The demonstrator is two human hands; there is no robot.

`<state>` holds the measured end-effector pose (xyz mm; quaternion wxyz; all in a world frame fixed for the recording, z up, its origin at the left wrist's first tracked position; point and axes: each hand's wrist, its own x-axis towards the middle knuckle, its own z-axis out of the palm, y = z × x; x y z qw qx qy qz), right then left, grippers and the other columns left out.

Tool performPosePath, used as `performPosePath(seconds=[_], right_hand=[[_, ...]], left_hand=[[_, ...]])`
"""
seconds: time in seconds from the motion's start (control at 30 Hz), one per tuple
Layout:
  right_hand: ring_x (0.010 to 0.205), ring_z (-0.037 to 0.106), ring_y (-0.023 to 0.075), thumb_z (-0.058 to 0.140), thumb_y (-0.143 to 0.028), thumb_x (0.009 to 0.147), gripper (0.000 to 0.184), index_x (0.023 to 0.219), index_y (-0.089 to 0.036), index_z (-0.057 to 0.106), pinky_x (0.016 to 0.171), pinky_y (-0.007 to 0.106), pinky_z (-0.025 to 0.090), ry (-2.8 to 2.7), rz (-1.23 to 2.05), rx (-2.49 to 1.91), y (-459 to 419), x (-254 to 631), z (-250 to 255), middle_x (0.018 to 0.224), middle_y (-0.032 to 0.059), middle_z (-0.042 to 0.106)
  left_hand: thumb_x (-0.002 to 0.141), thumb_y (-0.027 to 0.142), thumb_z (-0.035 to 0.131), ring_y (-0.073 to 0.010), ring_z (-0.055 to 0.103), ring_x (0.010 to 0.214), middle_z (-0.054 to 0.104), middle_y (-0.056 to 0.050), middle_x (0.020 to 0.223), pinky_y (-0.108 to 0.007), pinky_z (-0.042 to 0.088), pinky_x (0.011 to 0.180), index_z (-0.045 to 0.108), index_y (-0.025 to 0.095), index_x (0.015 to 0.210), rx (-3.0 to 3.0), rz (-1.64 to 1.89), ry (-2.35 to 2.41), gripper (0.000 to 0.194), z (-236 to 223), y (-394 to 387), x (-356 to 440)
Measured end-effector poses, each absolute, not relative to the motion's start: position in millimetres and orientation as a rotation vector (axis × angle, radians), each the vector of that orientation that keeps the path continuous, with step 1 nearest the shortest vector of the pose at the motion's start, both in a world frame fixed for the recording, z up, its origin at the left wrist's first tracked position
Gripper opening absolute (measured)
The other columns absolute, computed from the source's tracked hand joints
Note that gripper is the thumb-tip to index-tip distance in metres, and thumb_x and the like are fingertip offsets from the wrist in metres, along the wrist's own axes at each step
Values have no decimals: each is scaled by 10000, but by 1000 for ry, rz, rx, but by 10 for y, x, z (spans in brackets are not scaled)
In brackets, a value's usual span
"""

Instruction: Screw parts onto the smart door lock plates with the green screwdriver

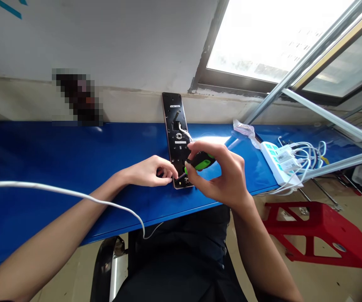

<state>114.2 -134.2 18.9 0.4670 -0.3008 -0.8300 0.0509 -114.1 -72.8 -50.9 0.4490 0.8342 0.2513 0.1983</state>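
Note:
A long black panel (174, 157), which looks like a door lock's plate, lies on the blue table with its far end against the wall. It carries white labels, small screw holes, a rod standing out and a white cable (185, 133). My right hand (223, 174) grips a green and black screwdriver (203, 161), tilted with its shaft pointing down-left at the panel's near end. At that end my left hand (152, 171) rests by the panel's edge, its fingers curled and the index fingertip beside the screwdriver's tip. Whether anything is pinched there is hidden.
To the right, a white power strip (270, 161) holds several plugged adapters and cables, with a plastic bag (244, 128) behind it. A white cord (74, 193) crosses over my left forearm. Metal framing (272, 94) stands at the right; a red stool (328, 228) is on the floor.

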Motion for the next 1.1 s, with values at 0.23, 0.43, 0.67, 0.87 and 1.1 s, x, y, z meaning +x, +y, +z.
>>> performPosePath(seconds=[0.23, 0.43, 0.67, 0.87, 1.1], right_hand=[[595, 434, 45, 790, -128, 862, 199, 797, -183, 610, 578, 207, 395, -2190, 137, -844, -1386, 1160, 469, 678, -75, 558], [635, 586, 37, 668, -204, 987, 183, 1167, -172, 675, 619, 180, 459, -2302, 229, -824, -1437, 1159, 520, 869, -29, 718], [857, 685, 123, 596, -115, 967, 307, 1263, -188, 632, 764, 251, 543, -2380, 361, -775, -1453, 1189, 576, 1066, 37, 731], [682, 590, 114, 722, -220, 929, 64, 971, -174, 707, 637, 278, 473, -2234, 146, -890, -1457, 1163, 476, 852, 13, 713], [880, 704, 143, 597, -85, 935, 367, 1269, -213, 679, 792, 286, 569, -2162, 172, -917, -1524, 1190, 432, 1118, 41, 763]], left_hand=[[860, 243, 749, -127, 658, 715, 701, 24, 774, -234, 495, 681, 704, 179, 967, 2020, 446, 638, 133, -567, -710, -1149], [865, 226, 714, -131, 624, 692, 684, 25, 753, -250, 474, 674, 707, 186, 1010, 2023, 478, 655, 151, -600, -711, -1137], [837, 164, 659, -139, 606, 717, 669, 16, 760, -256, 463, 683, 715, 175, 986, 1981, 466, 678, 160, -558, -713, -1115], [882, 217, 652, -151, 594, 737, 672, 7, 791, -266, 457, 694, 731, 182, 1050, 1979, 466, 698, 189, -582, -702, -1120], [891, 225, 653, -133, 570, 709, 651, 11, 772, -249, 443, 675, 721, 173, 1081, 1952, 428, 707, 208, -564, -703, -1111]])
